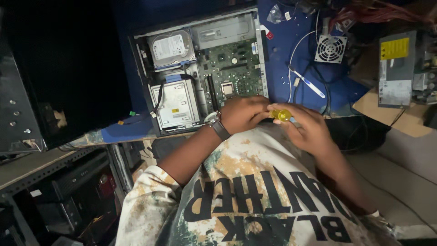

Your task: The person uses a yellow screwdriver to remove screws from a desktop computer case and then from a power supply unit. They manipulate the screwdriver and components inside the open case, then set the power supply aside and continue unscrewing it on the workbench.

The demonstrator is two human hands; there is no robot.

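Observation:
My right hand (306, 127) grips a screwdriver with a clear yellow handle (282, 114), held just in front of my chest. My left hand (243, 114), with a wristwatch (216, 124) on its wrist, is curled and meets the same handle from the left; what else it holds is hidden. Both hands hover at the near edge of an open desktop computer case (200, 73) that lies flat on a blue surface (282, 50). Inside the case I see a green motherboard (232, 64), a hard drive (171, 47) and a silver drive cage (176, 104).
A small cooling fan (331, 48) with white and black cables lies right of the case, beside a white-and-blue toothbrush-like tool (309, 83). A grey power supply (397, 68) rests on cardboard at the far right. Dark equipment stacks fill the shelf at left (27, 118).

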